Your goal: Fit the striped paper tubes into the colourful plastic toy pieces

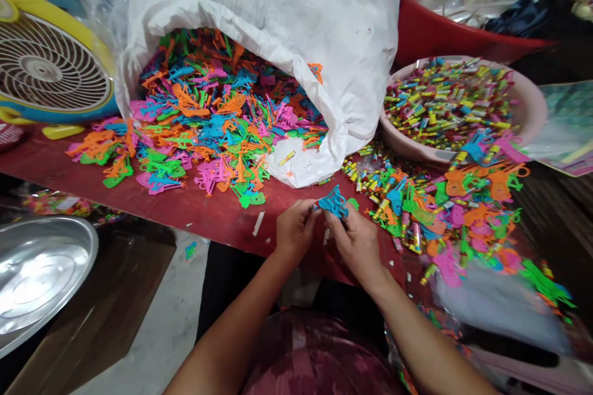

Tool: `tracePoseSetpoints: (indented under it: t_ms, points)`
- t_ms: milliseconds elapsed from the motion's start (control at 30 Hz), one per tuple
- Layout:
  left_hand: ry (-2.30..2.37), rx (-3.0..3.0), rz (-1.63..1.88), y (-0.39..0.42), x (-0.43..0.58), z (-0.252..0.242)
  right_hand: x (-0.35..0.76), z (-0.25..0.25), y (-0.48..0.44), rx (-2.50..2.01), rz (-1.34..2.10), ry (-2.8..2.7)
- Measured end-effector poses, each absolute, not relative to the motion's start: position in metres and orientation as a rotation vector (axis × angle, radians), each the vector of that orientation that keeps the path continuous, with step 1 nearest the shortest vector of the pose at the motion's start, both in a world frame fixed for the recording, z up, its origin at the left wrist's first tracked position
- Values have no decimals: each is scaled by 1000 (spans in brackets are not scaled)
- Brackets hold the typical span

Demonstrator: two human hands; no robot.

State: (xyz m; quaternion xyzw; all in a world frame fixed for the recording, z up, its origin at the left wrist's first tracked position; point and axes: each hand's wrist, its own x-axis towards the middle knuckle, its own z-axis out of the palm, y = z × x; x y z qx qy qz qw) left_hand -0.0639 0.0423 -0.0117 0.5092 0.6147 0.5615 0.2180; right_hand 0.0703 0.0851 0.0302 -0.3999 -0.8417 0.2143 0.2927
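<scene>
My right hand (360, 239) pinches a blue plastic toy piece (332, 202) with a lattice pattern, above the front edge of the red table. Close beside it, my left hand (294, 229) has its fingers pressed together at the piece's left end. A small reddish bit shows at those fingertips, too small and covered to name. Just behind the right hand lies a green plastic piece (353, 203). To the right spreads a heap of colourful plastic pieces (456, 215), some joined to small wrapped tubes, with loose yellow-and-red tubes (370, 182) near it.
A white sack (296, 6) lies open at the back, spilling many plastic pieces (217, 117) onto the red table (199, 213). A pink basin (528, 105) holds wrapped tubes. A yellow-and-blue fan (55, 68) stands left, above a metal bowl (88, 253). A red tub (426, 31) is behind.
</scene>
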Motion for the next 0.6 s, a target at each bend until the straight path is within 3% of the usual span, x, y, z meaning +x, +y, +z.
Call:
tracePoseSetpoints:
  t_ms: [367, 500, 600]
  points:
    - [2039, 1572, 1221, 40, -58, -11, 68, 29, 92, -1056, 795, -2177]
    - [1946, 1627, 1179, 42, -57, -8, 86, 30, 104, -1118, 1106, -1982]
    - [1965, 1657, 1195, 57, -59, -1, 114, 48, 130, -1203, 1144, -1717]
